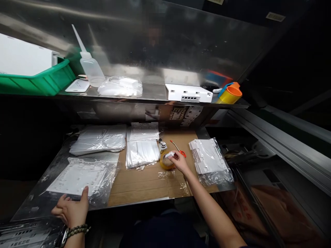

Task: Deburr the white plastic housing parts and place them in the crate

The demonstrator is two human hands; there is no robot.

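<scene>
My left hand [73,209] is spread, with thumb and fingers apart, at the near edge of a bagged white panel [80,175] on the left of the bench. Nothing shows between its fingers. At the middle, my right hand [179,161] pinches a small white piece [170,155] above a roll of yellowish tape [163,165]. Just behind it lie scissors with red handles [183,153] and a small round metal-topped item [162,144]. Brown cardboard [139,186] lies under the tape roll.
Stacks of clear bags [100,139] [142,153] lie behind. Another bagged white part [208,156] is at the right. The metal shelf [152,92] above holds a green bin [38,82], a squeeze bottle [91,70], a white part [190,93] and a yellow-orange roll [231,93].
</scene>
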